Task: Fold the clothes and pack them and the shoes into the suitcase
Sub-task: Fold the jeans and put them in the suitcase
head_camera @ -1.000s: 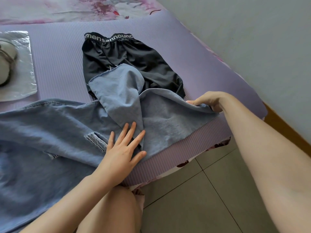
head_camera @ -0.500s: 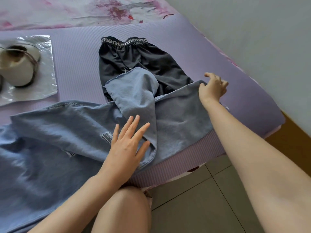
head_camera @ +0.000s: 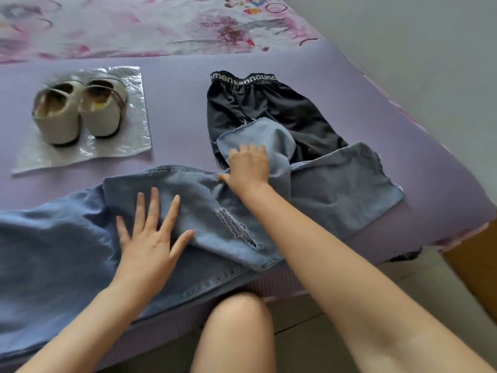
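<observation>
Light blue jeans lie spread across the purple mat, their legs reaching right, one leg end folded back. My left hand presses flat on the denim with fingers spread. My right hand sits on the folded-back leg end, fingers curled into the fabric. Black shorts with a lettered waistband lie behind, partly covered by the jeans. A pair of cream shoes stands on a silver sheet at the left. No suitcase is in view.
The mat covers a bed with a floral sheet behind it. The bed's edge runs along the front and right, with tiled floor below and a grey wall at the right. My bare knee is against the front edge.
My right hand let go of the right leg's hem and moved left onto the folded-back leg end. My left hand slid left along the jeans. The view shifted, bringing the shoes into sight.
</observation>
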`<action>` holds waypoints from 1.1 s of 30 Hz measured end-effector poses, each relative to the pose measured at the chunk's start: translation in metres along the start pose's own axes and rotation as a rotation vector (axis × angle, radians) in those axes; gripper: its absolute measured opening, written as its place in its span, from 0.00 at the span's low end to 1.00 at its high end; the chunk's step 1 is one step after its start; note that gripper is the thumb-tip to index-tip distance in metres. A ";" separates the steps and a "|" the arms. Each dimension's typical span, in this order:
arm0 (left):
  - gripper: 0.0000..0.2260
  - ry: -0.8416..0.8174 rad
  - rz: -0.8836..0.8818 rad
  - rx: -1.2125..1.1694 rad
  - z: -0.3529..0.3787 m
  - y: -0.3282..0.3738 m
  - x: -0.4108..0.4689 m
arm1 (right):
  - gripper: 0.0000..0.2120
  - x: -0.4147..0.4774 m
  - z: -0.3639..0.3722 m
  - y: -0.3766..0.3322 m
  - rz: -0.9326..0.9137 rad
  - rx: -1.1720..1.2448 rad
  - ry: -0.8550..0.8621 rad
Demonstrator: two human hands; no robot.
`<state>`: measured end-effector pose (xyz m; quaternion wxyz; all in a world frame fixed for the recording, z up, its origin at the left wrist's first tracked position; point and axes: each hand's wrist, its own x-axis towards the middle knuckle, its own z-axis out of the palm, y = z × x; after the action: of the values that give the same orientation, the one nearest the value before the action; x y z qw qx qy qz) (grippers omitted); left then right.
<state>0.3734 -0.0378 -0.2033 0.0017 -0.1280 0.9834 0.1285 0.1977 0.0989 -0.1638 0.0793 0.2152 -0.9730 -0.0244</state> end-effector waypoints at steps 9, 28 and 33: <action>0.29 -0.279 -0.042 -0.086 0.005 -0.009 0.000 | 0.10 -0.009 -0.027 0.020 0.155 0.194 0.166; 0.27 -0.179 0.005 -0.157 -0.009 0.014 0.006 | 0.11 -0.113 0.009 0.197 1.283 0.995 0.426; 0.34 -0.094 0.048 -0.185 -0.003 0.032 -0.011 | 0.25 -0.101 0.023 0.202 1.290 0.854 0.211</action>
<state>0.3759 -0.0055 -0.1918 0.0329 -0.0980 0.9689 0.2248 0.2000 0.3249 -0.1848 0.0804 -0.3800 -0.8182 0.4239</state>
